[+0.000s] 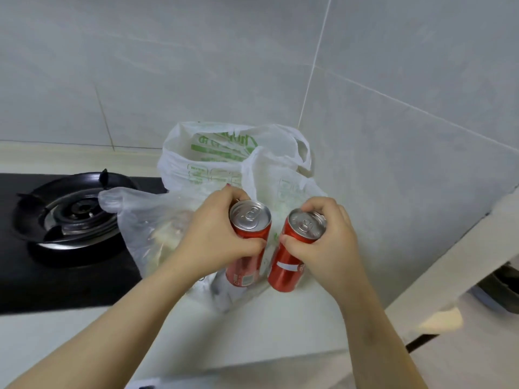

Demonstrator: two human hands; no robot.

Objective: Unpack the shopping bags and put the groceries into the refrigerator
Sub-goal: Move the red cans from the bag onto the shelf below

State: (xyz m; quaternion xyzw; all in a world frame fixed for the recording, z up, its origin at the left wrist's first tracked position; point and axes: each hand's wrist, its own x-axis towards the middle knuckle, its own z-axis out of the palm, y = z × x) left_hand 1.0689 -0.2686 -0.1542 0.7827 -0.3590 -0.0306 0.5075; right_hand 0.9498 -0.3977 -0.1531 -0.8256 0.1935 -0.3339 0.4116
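My left hand [216, 237] grips a slim red drink can [247, 265] near its silver top. My right hand [325, 240] grips a second red can [288, 272] the same way, tilted slightly left. Both cans are held upright, side by side, just above the pale counter in front of the bags. Behind them stands a white plastic shopping bag with green print [224, 153], its mouth open. A clear plastic bag [148, 220] with pale contents lies to its left, partly under my left hand. The refrigerator is not in view.
A black gas hob with a round burner [73, 214] occupies the left of the pale counter [266, 327]. Tiled walls meet in a corner behind the bags. The counter's edge runs diagonally at the right, with a dark object [502, 290] below it.
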